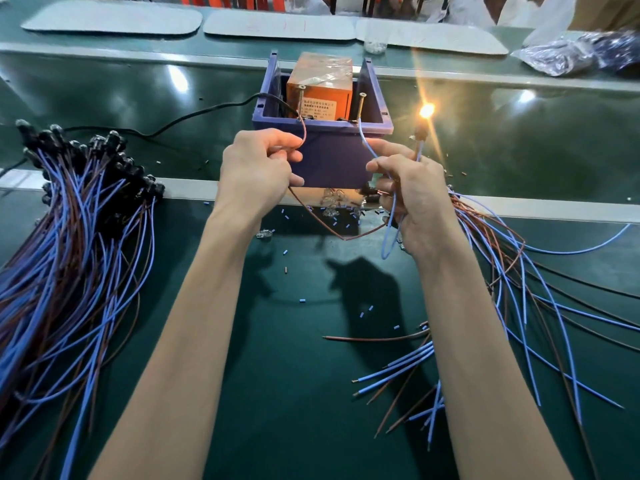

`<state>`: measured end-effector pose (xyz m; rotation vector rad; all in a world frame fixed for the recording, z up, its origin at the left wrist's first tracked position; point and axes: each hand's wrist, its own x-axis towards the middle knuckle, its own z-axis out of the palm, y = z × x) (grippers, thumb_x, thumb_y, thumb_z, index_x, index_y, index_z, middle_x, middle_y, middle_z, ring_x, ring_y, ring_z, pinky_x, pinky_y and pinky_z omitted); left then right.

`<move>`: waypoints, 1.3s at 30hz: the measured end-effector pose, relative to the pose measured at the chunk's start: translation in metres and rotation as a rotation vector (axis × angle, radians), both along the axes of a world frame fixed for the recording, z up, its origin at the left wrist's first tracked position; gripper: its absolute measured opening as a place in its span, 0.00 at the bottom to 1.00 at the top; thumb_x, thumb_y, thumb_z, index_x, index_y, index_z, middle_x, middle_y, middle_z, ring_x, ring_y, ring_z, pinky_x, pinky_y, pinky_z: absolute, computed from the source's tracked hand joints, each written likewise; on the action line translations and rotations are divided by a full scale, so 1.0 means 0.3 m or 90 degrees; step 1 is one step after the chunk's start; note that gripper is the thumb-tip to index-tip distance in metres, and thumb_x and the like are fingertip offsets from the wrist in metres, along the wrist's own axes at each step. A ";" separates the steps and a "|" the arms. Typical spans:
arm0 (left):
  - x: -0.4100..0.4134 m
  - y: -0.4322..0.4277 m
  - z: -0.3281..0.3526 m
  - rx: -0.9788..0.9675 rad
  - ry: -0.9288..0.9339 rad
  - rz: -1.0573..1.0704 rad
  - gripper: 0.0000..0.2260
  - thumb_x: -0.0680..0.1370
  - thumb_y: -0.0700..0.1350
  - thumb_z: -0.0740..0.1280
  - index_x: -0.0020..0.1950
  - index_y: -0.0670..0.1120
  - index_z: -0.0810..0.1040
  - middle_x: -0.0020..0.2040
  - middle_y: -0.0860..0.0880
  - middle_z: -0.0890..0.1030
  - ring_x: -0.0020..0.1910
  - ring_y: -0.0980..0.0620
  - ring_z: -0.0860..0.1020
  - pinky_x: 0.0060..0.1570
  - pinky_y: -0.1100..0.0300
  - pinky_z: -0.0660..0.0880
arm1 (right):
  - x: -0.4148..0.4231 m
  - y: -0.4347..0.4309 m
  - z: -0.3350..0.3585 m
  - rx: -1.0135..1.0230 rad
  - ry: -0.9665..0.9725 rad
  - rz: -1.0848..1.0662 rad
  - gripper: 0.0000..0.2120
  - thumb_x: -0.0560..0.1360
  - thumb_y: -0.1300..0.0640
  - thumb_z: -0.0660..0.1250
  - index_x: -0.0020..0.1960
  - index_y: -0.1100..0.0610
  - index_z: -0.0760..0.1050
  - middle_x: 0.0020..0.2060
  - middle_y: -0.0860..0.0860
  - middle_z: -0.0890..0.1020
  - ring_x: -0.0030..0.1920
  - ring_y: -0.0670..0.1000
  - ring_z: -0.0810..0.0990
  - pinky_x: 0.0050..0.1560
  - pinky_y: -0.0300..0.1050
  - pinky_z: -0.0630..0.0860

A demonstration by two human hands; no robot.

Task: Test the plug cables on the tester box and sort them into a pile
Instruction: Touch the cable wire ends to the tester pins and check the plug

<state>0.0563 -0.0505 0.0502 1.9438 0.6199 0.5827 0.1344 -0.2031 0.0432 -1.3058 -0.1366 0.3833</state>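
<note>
The tester box (329, 157) sits mid-bench across a pale rail (194, 188), open on top so its two metal posts (362, 98) beside the orange transformer (320, 81) can be reached. The left hand (258, 168) is up in front of it, fingers (285, 140) curled and pinching a brown lead (304, 131) that rises to the left post. The right hand (412, 192) curls its fingers (384, 145) round a blue lead (367, 143) bent up to the right post, and also grips the cable's dark plug end, where a small bulb (426, 110) glows bright. Pressing each bare end to its own post closes the circuit, I'd say, and the glow suggests this cable passes. The slack of both leads loops down between the wrists, clear of the box. The pile (79, 220) lies at the left, black plugs all pointing far and leads trailing near, likely so checked ones stay apart. Loose cables (519, 289) fan out on the right just beside the working hand, handy for the next pick; whether that hand holds any of them I cannot tell. The bench (277, 358) is dark green and glossy, littered with blue and brown offcuts (362, 315). A black cord (194, 116) snakes into the box from the left. At the far side lie grey mats (114, 19) and a crumpled plastic bag (571, 53).
</note>
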 end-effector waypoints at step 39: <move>-0.088 -0.193 0.113 -0.042 0.432 -0.838 0.13 0.74 0.48 0.73 0.55 0.43 0.84 0.40 0.51 0.86 0.37 0.56 0.84 0.39 0.69 0.75 | 0.078 -0.210 0.075 -0.483 -0.317 -0.148 0.12 0.75 0.66 0.62 0.51 0.53 0.80 0.34 0.48 0.82 0.37 0.46 0.81 0.54 0.45 0.78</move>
